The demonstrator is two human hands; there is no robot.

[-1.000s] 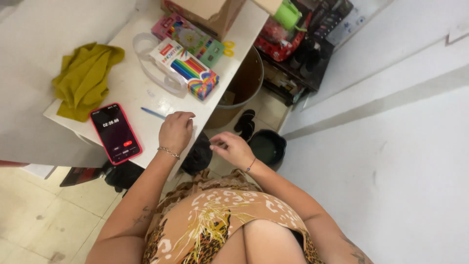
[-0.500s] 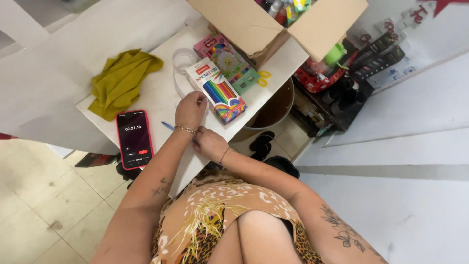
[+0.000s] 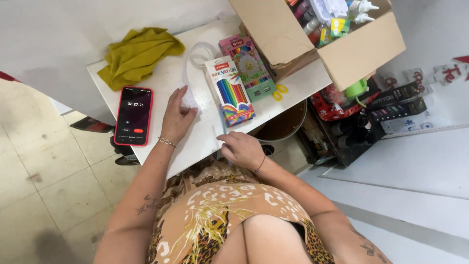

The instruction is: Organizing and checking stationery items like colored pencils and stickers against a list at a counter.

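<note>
Left hand (image 3: 177, 116): fingers loosely pinch white scrap (image 3: 189, 99) on desk (image 3: 205, 132).
Right hand (image 3: 243, 148): curled at desk edge, grip unclear.
Beyond hands: two pencil boxes (image 3: 230, 91), one phone (image 3: 133, 116).

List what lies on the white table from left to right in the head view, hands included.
Yellow-green cloth → red-cased phone → left hand on a small white piece → box of coloured pencils → right hand at the near edge → yellow scissors → open cardboard box.
</note>
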